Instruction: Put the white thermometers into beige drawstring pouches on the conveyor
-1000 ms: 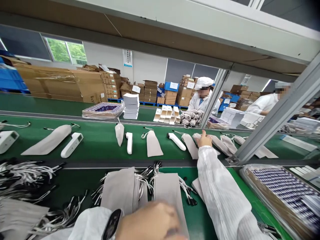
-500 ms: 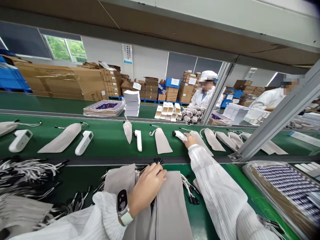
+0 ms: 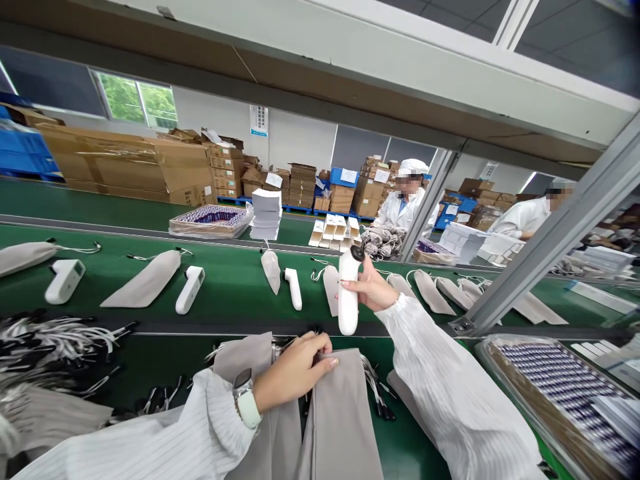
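Observation:
My right hand (image 3: 373, 287) grips a white forehead thermometer (image 3: 349, 300) with a black tip, raised upright over the belt's near edge. Below it, my left hand (image 3: 300, 367) pinches the top edge of a grey drawstring pouch (image 3: 345, 413), thumb and fingers closed at its mouth. That pouch lies flat on a pile of similar ones, their white cords and black toggles (image 3: 383, 403) spilling out to the side. On the green belt (image 3: 240, 287) lie more thermometers, such as a white one (image 3: 294, 289), between single pouches such as a grey one (image 3: 145, 280).
Heaped cords (image 3: 55, 347) and pouches lie at the left. A patterned tray (image 3: 565, 393) sits at the right, beside a slanted metal post (image 3: 555, 233). A shelf (image 3: 320, 87) spans overhead. Across the belt, a person in white (image 3: 403, 200) works near open boxes (image 3: 335, 230).
My right hand has lifted the thermometer off the belt, turned it upright and brought it closer. My left hand stays at the pouch, its thumb now on the top edge. The view has shifted slightly.

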Motion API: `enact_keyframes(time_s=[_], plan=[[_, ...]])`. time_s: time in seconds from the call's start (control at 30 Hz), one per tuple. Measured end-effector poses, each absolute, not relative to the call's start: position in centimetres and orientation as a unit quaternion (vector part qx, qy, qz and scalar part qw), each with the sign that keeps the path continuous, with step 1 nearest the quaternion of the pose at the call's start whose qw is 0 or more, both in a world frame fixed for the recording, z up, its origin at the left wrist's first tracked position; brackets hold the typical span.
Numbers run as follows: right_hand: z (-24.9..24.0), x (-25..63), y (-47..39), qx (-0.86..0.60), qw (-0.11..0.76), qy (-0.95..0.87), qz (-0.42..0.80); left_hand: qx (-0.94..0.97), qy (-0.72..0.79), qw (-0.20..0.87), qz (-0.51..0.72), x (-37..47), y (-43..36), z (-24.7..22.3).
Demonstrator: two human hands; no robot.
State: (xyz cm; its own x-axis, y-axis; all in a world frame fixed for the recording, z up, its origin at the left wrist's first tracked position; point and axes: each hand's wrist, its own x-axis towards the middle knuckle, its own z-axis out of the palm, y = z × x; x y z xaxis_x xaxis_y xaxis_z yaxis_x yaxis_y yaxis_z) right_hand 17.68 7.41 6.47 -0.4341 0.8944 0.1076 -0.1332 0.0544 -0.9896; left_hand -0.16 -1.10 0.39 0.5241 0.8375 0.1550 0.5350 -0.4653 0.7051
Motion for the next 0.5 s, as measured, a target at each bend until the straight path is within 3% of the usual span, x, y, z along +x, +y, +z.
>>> enact_keyframes(time_s=[0.17,0.37,0.5], plan=[[5.5,17.0,6.1,-0.357,0.408,-0.587,0.602,0.797,0.424,0.311,0.296,0.1,-1.5,0.8],[3.7,16.9,5.7,-0.364,0.315,-0.591,0.648,0.774,0.451,0.28,0.345,0.0,-1.6,1.4],[3.9,17.0,5.6,-0.304,0.207,-0.659,0.655,0.745,0.449,0.279,0.406,-0.3,-1.3,2.2]])
